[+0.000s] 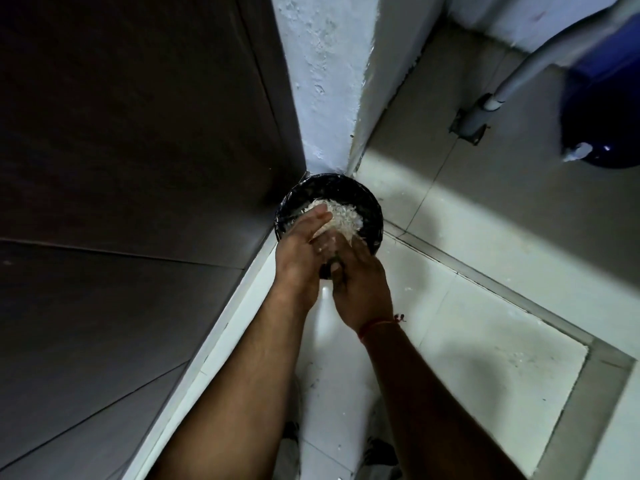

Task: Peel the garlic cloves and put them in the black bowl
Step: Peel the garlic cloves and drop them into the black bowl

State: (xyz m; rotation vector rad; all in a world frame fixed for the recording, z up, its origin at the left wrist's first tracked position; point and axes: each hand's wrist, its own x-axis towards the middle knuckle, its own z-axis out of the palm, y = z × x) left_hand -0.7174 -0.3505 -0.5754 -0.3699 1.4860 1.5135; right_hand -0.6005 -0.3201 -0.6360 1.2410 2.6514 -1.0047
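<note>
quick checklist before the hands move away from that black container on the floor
1. Black container stands upright in the wall corner: ok.
2. White papery peels lie inside it: ok.
3. Left hand and right hand are over it, palms together: ok.
4. Peels stuck between the palms: cannot tell.
5. Peeled cloves in view: not ok, none visible.
6. Whether this is the task's bowl or a lined bin: cannot tell.
</note>
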